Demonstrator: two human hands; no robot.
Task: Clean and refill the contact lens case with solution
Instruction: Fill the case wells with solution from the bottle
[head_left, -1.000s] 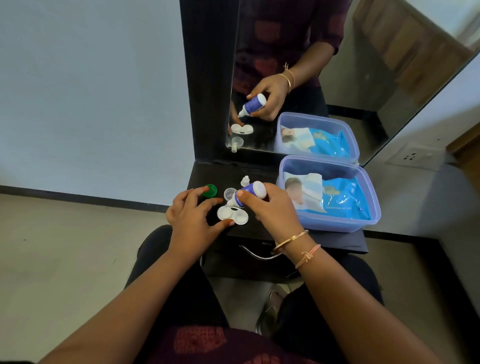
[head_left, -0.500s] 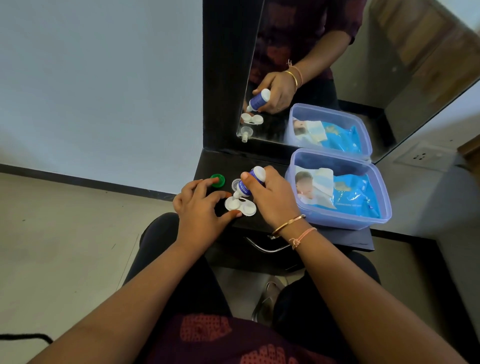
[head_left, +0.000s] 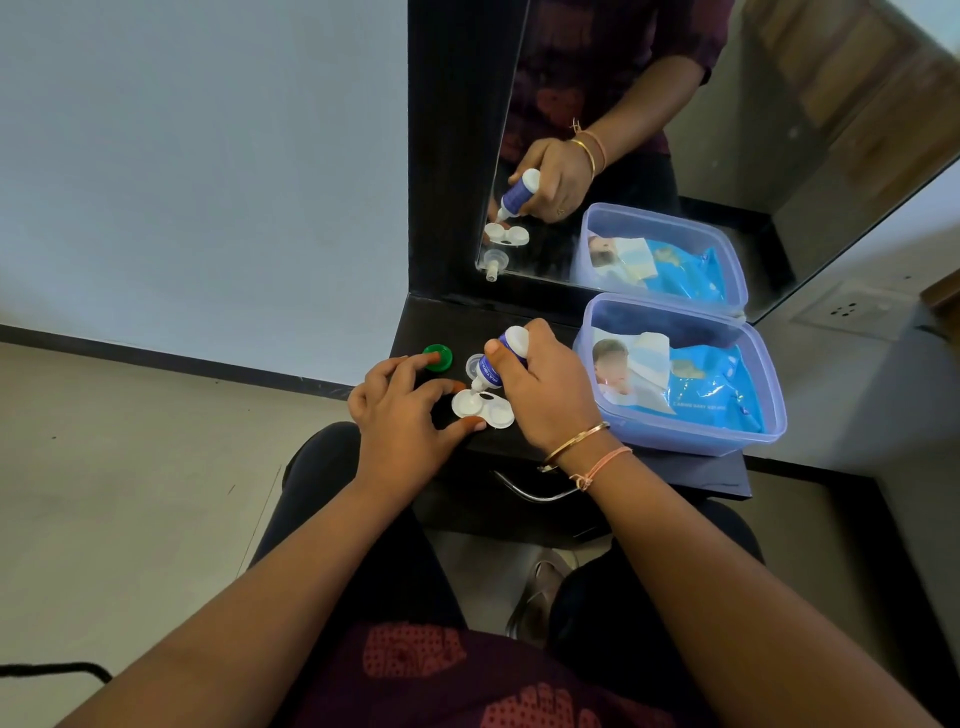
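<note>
Mid-frame, our right hand (head_left: 545, 397) grips the solution bottle (head_left: 491, 366) nozzle-down over the lens case (head_left: 484, 409); our left hand (head_left: 405, 413) pinches its left rim. The desk (head_left: 447, 325) edge lies just below.

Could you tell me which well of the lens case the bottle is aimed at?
The left well, next to the left hand; the bottle points into it, not the right well.

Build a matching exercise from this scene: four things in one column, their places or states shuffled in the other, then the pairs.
1. solution bottle
2. green cap
3. lens case
4. blue wipes pack

A. inside the plastic box
B. gripped by the right hand, nozzle down
C. lying open under the nozzle
D. at a fingertip of the left hand

Pairs: 1-B, 2-D, 3-C, 4-A
</note>
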